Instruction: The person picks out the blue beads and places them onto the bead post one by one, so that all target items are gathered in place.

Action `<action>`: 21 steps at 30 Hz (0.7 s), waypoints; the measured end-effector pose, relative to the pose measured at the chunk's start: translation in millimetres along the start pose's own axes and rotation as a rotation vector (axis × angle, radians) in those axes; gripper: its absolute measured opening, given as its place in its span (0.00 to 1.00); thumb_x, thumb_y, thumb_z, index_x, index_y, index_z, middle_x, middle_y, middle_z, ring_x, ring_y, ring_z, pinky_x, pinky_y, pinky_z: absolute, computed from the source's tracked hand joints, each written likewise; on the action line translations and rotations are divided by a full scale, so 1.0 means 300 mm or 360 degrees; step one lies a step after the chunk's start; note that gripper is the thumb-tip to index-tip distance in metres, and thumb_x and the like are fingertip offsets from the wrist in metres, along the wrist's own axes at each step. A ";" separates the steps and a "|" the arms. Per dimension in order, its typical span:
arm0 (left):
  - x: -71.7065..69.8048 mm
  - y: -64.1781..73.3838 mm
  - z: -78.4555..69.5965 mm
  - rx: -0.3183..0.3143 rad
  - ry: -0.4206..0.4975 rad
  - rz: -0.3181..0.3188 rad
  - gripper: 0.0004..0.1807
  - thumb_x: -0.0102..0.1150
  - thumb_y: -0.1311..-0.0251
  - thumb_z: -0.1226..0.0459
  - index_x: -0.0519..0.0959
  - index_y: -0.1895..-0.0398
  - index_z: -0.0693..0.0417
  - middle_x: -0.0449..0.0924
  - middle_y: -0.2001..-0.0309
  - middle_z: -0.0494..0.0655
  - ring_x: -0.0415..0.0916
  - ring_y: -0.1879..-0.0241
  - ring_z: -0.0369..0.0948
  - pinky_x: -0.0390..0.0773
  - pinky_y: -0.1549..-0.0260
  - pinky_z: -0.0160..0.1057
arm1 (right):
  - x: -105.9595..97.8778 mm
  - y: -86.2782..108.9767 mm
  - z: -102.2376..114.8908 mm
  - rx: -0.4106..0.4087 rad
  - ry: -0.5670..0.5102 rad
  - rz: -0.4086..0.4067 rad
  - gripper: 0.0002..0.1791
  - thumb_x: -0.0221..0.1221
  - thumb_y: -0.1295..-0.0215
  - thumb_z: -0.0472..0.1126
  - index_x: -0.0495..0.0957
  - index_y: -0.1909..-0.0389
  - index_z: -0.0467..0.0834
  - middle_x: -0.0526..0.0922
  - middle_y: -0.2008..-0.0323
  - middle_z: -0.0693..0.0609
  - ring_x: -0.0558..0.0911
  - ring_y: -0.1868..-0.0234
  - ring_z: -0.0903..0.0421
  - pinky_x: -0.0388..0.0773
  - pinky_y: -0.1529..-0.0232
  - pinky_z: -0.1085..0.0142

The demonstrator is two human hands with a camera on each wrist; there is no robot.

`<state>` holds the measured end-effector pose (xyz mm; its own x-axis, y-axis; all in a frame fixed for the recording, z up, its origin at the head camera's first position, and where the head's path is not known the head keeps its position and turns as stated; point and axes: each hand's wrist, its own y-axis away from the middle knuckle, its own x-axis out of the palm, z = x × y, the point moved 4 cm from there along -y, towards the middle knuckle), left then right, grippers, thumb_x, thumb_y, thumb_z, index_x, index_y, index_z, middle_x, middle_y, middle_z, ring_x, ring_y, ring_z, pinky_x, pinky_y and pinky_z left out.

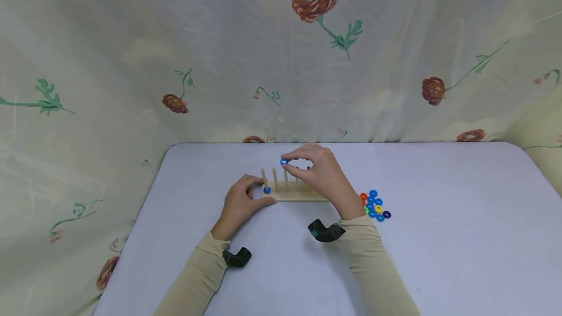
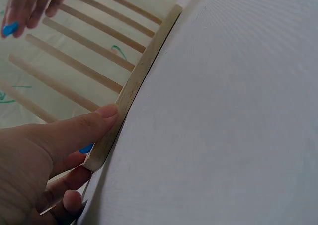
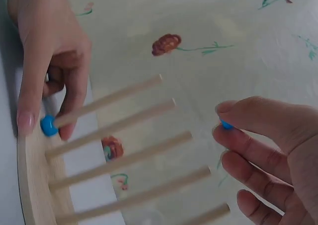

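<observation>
A wooden peg rack (image 1: 303, 195) with a row of upright pegs lies near the far side of the table. My left hand (image 1: 239, 204) grips its left end, thumb on the near edge and fingers behind. Around the foot of the leftmost peg sits a blue ring (image 3: 49, 125). Above the rack, my right hand (image 1: 322, 172) pinches another blue ring (image 1: 284, 161) between thumb and index finger. That ring is close to the top of a middle peg in the head view, while the right wrist view shows it apart from the peg tips.
To the right of the rack, several loose rings in blue, red, yellow (image 1: 378, 208), green and dark purple (image 1: 387, 214) lie grouped on the white table (image 1: 461, 238). My right forearm partly covers the group. A floral curtain (image 1: 246, 52) hangs behind the table.
</observation>
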<state>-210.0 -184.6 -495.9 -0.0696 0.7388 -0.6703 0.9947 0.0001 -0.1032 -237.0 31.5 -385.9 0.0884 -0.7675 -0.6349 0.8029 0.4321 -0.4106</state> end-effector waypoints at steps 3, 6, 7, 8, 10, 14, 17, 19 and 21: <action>0.003 0.002 0.000 0.0000 -0.0007 0.0004 0.29 0.84 0.54 0.53 0.86 0.48 0.50 0.82 0.53 0.45 0.65 0.74 0.36 0.63 0.75 0.31 | 0.032 -0.012 0.017 -0.0010 0.0012 0.0000 0.12 0.71 0.35 0.43 0.90 0.51 0.46 0.92 0.55 0.52 0.85 0.46 0.51 0.79 0.39 0.50; 0.004 0.002 0.000 0.0010 -0.0004 0.0010 0.28 0.83 0.53 0.53 0.86 0.48 0.50 0.82 0.54 0.45 0.65 0.73 0.37 0.63 0.74 0.31 | 0.061 -0.021 0.032 -0.0051 0.0027 -0.0013 0.12 0.71 0.35 0.42 0.90 0.52 0.45 0.92 0.58 0.51 0.86 0.49 0.52 0.77 0.38 0.50; 0.004 0.003 0.001 0.0017 0.0000 0.0010 0.28 0.83 0.53 0.53 0.86 0.48 0.50 0.82 0.54 0.45 0.65 0.73 0.37 0.63 0.74 0.32 | 0.070 -0.024 0.036 -0.0072 0.0037 -0.0024 0.12 0.71 0.35 0.42 0.90 0.52 0.45 0.92 0.59 0.51 0.86 0.50 0.52 0.76 0.38 0.50; 0.003 0.002 0.002 0.0019 0.0000 0.0009 0.28 0.83 0.53 0.52 0.86 0.48 0.50 0.82 0.55 0.45 0.65 0.73 0.37 0.63 0.74 0.32 | 0.079 -0.025 0.040 -0.0092 0.0051 -0.0039 0.12 0.71 0.35 0.42 0.90 0.53 0.45 0.92 0.59 0.51 0.86 0.51 0.52 0.76 0.39 0.51; 0.001 0.003 0.004 0.0021 0.0007 0.0007 0.28 0.83 0.53 0.52 0.86 0.49 0.50 0.81 0.56 0.45 0.65 0.73 0.37 0.63 0.74 0.32 | 0.096 -0.025 0.048 -0.0139 0.0089 -0.0080 0.11 0.72 0.36 0.42 0.90 0.54 0.45 0.92 0.60 0.52 0.87 0.53 0.53 0.77 0.41 0.51; -0.003 0.006 0.008 0.0025 0.0006 0.0001 0.27 0.83 0.53 0.51 0.86 0.49 0.50 0.81 0.57 0.44 0.65 0.73 0.37 0.62 0.74 0.32 | 0.128 -0.022 0.065 -0.0231 0.0200 -0.0181 0.10 0.72 0.36 0.43 0.91 0.55 0.46 0.92 0.62 0.53 0.87 0.55 0.54 0.77 0.44 0.52; -0.004 0.006 0.007 0.0040 0.0011 0.0007 0.27 0.82 0.52 0.51 0.86 0.49 0.49 0.81 0.57 0.44 0.65 0.73 0.38 0.62 0.74 0.32 | 0.147 -0.021 0.075 -0.0279 0.0271 -0.0232 0.10 0.72 0.36 0.44 0.91 0.56 0.47 0.92 0.63 0.53 0.86 0.56 0.54 0.76 0.46 0.54; -0.004 0.005 0.007 0.0042 0.0019 0.0013 0.27 0.82 0.52 0.50 0.86 0.48 0.48 0.80 0.58 0.44 0.65 0.73 0.38 0.62 0.74 0.32 | 0.156 -0.020 0.077 -0.0290 0.0304 -0.0252 0.10 0.72 0.36 0.44 0.91 0.56 0.48 0.92 0.63 0.54 0.86 0.56 0.55 0.75 0.46 0.54; -0.004 0.004 0.007 0.0049 0.0023 0.0014 0.27 0.82 0.52 0.50 0.86 0.48 0.47 0.80 0.59 0.44 0.65 0.73 0.38 0.62 0.74 0.32 | 0.160 -0.019 0.078 -0.0293 0.0327 -0.0268 0.10 0.72 0.36 0.43 0.91 0.56 0.48 0.92 0.63 0.54 0.86 0.57 0.55 0.75 0.47 0.54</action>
<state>-208.9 -186.9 -497.0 -0.0592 0.7485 -0.6605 0.9924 -0.0275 -0.1201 -223.3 -18.8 -398.7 -0.1725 -0.7319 -0.6592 0.6742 0.4002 -0.6207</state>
